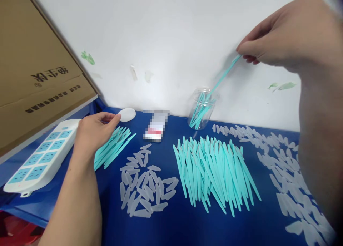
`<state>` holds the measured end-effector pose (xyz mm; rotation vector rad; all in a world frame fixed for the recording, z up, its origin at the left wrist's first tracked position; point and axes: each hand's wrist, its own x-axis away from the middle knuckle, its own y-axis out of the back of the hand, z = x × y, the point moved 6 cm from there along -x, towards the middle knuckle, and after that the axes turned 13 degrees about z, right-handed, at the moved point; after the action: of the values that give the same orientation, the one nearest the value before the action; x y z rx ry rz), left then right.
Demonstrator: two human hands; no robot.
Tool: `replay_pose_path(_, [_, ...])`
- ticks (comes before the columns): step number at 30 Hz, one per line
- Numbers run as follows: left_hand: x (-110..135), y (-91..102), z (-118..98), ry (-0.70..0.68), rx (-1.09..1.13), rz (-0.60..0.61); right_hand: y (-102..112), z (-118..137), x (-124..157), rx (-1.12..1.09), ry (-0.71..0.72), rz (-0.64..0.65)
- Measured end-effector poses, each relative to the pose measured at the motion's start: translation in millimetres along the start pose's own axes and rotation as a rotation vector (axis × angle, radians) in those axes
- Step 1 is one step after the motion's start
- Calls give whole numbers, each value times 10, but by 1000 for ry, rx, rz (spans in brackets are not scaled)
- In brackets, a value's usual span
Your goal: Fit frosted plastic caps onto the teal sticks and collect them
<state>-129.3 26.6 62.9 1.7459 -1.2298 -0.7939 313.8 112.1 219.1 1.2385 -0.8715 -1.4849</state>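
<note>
Turquoise stick (225, 75) in right grip (284, 37); carton (24, 56) bears ® (38, 84).

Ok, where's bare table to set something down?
Bare blue table lies this side of the left clear pieces and big teal pile; a smaller gap separates jar and blurred item. It's crowded right of that pile, with more clear pieces, and by the left hand, at the small teal pile.

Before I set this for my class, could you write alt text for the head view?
The right hand holds a turquoise stick slanting into a clear jar of similar sticks. The left hand is near a small turquoise pile; a larger pile and scattered translucent pieces lie on a blue table.
</note>
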Motion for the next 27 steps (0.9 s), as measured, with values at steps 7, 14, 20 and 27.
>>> replay_pose_path(7, [34, 26, -20, 7, 34, 12, -599, 413, -1, -34, 170, 378])
replay_pose_path(14, [61, 68, -19, 11, 62, -3, -656, 271, 354, -76, 168, 301])
replay_pose_path(20, [45, 44, 72, 32, -17, 136, -1007, 665, 982, -263, 274, 404])
replay_pose_path(27, [-50, -199, 275, -8, -128, 450, -1942, 1533, 1512, -123, 657, 787])
